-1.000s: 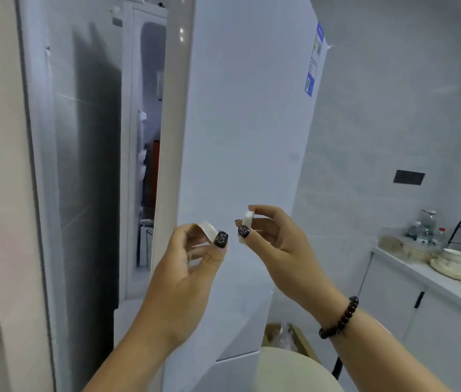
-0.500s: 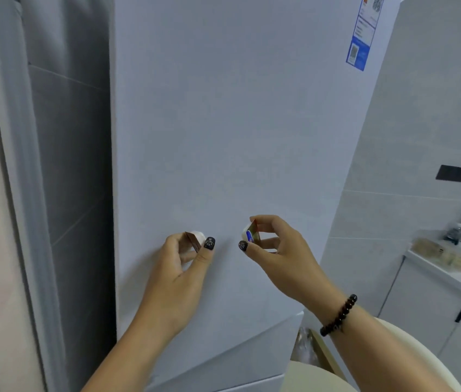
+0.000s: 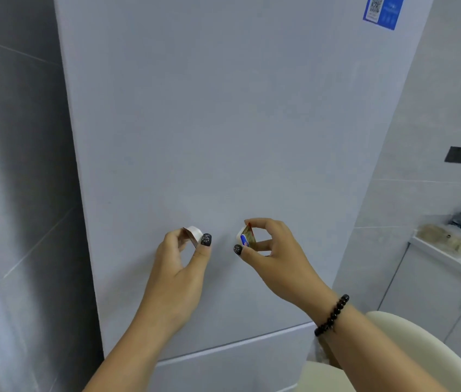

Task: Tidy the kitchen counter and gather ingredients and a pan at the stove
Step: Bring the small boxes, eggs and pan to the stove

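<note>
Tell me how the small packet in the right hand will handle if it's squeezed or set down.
The small packet, pinched by the right hand, looks light. Its foil lid seems peeled up, so squeezing may spill the contents. It probably sits flat rather than rolls.

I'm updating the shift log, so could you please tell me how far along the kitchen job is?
Done: the pale grey fridge door is shut. In hand: the left hand and right hand each pinch a small white portion tub, and. Left: no pan or stove is in view, and the white counter carries clutter.
</note>
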Demonstrator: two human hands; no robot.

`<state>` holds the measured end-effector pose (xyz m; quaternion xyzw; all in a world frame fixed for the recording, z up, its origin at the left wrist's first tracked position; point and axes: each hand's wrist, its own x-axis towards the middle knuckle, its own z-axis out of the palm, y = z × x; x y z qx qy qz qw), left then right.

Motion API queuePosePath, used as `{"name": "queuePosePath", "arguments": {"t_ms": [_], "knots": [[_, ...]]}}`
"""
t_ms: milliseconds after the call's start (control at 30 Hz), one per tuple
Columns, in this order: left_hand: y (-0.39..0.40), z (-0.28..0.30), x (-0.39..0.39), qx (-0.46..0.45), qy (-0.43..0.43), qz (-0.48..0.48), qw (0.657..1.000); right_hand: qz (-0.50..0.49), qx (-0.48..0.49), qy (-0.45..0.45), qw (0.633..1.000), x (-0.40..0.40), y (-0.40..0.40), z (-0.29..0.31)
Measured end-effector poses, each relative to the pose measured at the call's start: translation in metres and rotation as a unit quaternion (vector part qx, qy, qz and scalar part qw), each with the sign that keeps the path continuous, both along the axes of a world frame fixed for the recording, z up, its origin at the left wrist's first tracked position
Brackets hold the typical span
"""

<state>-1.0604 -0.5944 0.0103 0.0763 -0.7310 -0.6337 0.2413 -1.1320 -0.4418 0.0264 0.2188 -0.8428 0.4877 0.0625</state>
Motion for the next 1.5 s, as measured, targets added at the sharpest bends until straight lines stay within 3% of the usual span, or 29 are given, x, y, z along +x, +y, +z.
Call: {"name": "queuePosePath", "arguments": {"t_ms": [467,767,1067,1500], "knots": [[0.083,0.003,-0.028,-0.005,0.009,-0.141,0.99,-0.128,0.015,0.022,0.991,0.02,0.094,0.01],[0.186,0.004,-0.003,-0.041,0.022,-0.309,0.95,-0.279,0.014,0.02,0.96,0.1,0.201,0.008],[0.302,0.002,0.086,-0.068,0.037,-0.487,0.87,-0.433,0.007,0.02,0.901,0.243,0.302,0.006],[0.438,-0.011,0.295,-0.081,0.046,-0.707,0.701,-0.641,-0.028,0.004,0.767,0.519,0.379,-0.012]]}}
